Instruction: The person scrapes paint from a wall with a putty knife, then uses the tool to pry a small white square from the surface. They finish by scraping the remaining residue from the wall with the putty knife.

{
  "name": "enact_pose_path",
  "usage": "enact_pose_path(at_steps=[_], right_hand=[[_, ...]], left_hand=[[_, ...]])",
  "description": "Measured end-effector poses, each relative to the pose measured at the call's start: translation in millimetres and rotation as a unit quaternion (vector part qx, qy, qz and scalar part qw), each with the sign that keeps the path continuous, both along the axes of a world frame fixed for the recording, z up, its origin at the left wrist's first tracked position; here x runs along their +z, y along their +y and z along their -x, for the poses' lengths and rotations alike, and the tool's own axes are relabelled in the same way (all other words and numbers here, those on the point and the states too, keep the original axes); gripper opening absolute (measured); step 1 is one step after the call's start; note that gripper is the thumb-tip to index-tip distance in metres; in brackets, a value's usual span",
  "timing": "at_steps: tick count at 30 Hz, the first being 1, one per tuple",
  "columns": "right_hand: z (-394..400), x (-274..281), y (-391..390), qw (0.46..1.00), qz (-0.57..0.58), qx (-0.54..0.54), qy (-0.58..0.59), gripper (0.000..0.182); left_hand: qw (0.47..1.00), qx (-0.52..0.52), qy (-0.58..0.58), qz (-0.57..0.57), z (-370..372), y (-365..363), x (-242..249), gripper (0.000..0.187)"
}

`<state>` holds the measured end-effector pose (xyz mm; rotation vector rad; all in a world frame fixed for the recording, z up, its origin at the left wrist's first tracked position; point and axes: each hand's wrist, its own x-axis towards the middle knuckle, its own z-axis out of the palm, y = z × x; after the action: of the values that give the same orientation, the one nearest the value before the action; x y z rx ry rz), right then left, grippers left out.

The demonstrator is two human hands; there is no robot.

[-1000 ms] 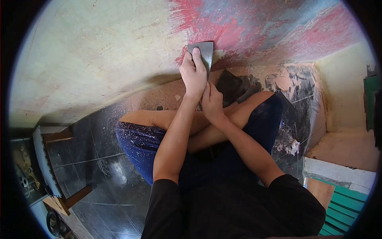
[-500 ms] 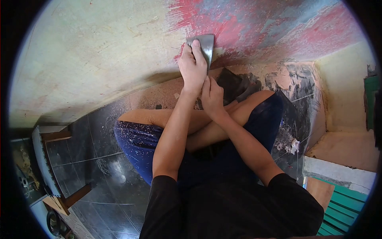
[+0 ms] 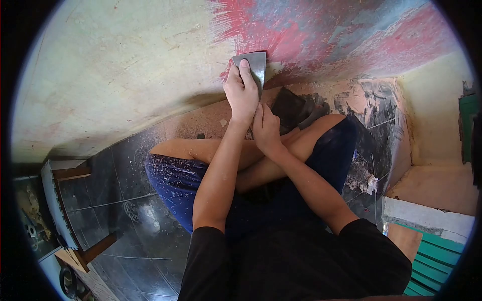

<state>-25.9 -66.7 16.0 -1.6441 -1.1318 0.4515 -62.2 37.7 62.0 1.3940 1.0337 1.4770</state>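
A broad metal scraper [image 3: 256, 67] meets the wall [image 3: 125, 55] where pale paint gives way to bared red and blue-grey patches. My left hand [image 3: 241, 95] is closed on the scraper, its thumb lying flat along the blade. Just below it, my right hand [image 3: 266, 129] is closed around what appears to be the scraper's handle, which the fingers mostly hide. Both forearms reach out over my crossed legs [image 3: 181, 149], and paint flakes speckle my blue shorts [image 3: 173, 178].
Dusty dark tiles [image 3: 135, 213] lie around me, with a crumpled white scrap [image 3: 371, 184] among debris at right. A dark object [image 3: 291, 108] rests by the wall base. A wood-framed piece [image 3: 70, 215] stands at left, green slats [image 3: 437, 261] at lower right.
Both hands and the scraper have shifted slightly down the wall, toward me. The grip looks the same, and my legs stay in place.
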Motion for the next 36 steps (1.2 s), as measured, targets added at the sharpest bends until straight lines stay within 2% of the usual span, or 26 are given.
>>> enact_pose_path(at_steps=[4, 6, 13, 18, 30, 31, 33, 36], right_hand=[[2, -4, 2, 0.999, -0.026, -0.007, -0.037, 0.040], [1, -3, 1, 0.999, -0.020, -0.010, -0.033, 0.032], [1, 3, 2, 1.000, 0.000, -0.001, -0.007, 0.033], [1, 4, 4, 0.999, -0.042, -0.010, -0.033, 0.032], [-4, -2, 7, 0.998, -0.039, -0.020, -0.050, 0.028], [-6, 10, 11, 0.998, -0.041, -0.022, -0.051, 0.028], [-11, 30, 23, 0.991, -0.106, -0.006, -0.085, 0.026], [-7, 38, 29, 0.980, -0.169, -0.008, -0.108, 0.025]], left_hand=[[1.000, 0.005, 0.010, -0.005, 0, 3, -6, 0.047], [1.000, 0.008, 0.009, -0.019, 0, 4, -7, 0.047], [0.999, 0.017, 0.025, -0.014, 0, 3, 2, 0.045], [1.000, 0.003, 0.009, -0.014, -1, 5, 6, 0.045], [0.998, 0.034, 0.025, -0.036, -6, 7, 7, 0.049], [0.999, 0.032, 0.024, -0.037, -3, 8, 21, 0.049], [0.999, -0.011, 0.028, -0.018, 2, 13, 45, 0.048], [0.998, 0.019, -0.006, -0.065, -3, 7, 46, 0.045]])
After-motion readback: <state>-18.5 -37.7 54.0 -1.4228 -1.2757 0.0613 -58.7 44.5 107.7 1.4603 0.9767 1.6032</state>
